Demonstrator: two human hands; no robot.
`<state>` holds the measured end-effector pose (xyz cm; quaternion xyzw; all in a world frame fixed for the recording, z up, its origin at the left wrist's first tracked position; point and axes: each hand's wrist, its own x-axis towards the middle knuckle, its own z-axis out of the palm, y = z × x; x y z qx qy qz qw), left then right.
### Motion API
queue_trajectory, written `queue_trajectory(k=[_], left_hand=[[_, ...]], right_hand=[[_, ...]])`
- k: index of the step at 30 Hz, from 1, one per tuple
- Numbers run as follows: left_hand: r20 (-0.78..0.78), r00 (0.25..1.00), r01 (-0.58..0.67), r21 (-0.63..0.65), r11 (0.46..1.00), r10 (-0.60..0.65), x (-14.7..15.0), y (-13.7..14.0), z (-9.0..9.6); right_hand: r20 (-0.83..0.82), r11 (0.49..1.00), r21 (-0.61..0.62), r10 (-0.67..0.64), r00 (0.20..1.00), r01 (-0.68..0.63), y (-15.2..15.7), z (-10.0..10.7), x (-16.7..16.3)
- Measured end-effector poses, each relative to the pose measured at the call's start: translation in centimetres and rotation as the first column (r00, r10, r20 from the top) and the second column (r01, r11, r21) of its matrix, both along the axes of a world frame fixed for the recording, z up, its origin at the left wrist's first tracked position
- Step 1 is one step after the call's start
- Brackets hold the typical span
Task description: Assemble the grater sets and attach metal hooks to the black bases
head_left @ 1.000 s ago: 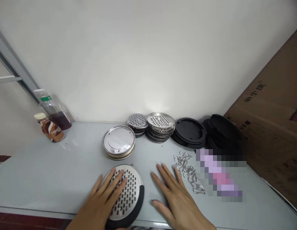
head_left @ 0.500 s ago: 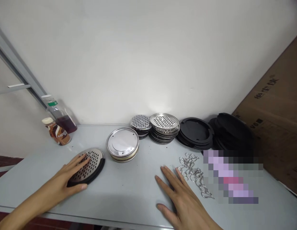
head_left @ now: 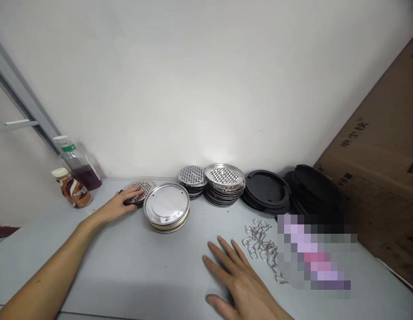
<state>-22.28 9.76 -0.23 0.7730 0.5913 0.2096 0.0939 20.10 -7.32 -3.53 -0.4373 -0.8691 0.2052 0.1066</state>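
At the back left, my left hand (head_left: 126, 198) is on a round grater (head_left: 146, 188), a perforated metal disc in a black rim. Its fingers lie over the top and its thumb is along the near edge; they cover part of the disc. Just right of it stands a stack of shiny metal lids (head_left: 168, 204). My right hand (head_left: 238, 278) rests palm down on the table with its fingers spread, holding nothing. Beside its fingertips lies a loose pile of wire rings (head_left: 261, 244).
Along the wall stand two stacks of metal grater discs (head_left: 192, 176) (head_left: 224, 175), then black round bases (head_left: 266, 189) and more black pieces (head_left: 315, 191). A coffee bottle (head_left: 73, 189) and a bottle of dark liquid (head_left: 86, 175) are at left. A cardboard box (head_left: 379, 178) bounds the right; a blurred purple item (head_left: 313, 251) lies near it.
My left hand has moved the black-rimmed grater back toward the wall, behind and left of the lid stack. My right hand stays spread on the table. The view has shifted slightly.
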Motion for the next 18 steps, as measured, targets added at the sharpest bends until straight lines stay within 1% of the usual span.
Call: queue_trajectory(k=[3, 7, 9, 15, 18], left_hand=[[-0.039, 0.999, 0.021, -0.049, 0.999, -0.023, 0.4, 0.5, -1.2], [-0.043, 0.999, -0.009, 0.006, 1.000, 0.009, 0.4, 1.1, -2.6], [-0.042, 0.999, -0.010, 0.007, 1.000, 0.010, 0.5, 1.3, -2.9], [-0.047, 0.999, -0.017, 0.015, 1.000, 0.018, 0.8, 1.3, -2.8], [-0.044, 0.999, -0.026, 0.022, 0.999, 0.027, 0.7, 1.4, -3.1]], right_hand=[[0.001, 1.000, -0.004, 0.001, 1.000, -0.001, 0.1, 0.2, -0.3], [-0.001, 1.000, -0.018, -0.022, 1.000, 0.022, 0.0, 0.5, -0.4], [-0.005, 0.999, -0.029, -0.022, 1.000, 0.022, -0.1, 0.6, -0.3], [-0.008, 0.999, -0.027, -0.024, 1.000, 0.024, 0.0, 0.6, -0.2], [-0.019, 0.999, -0.028, -0.024, 1.000, 0.024, 0.0, 0.6, -0.2]])
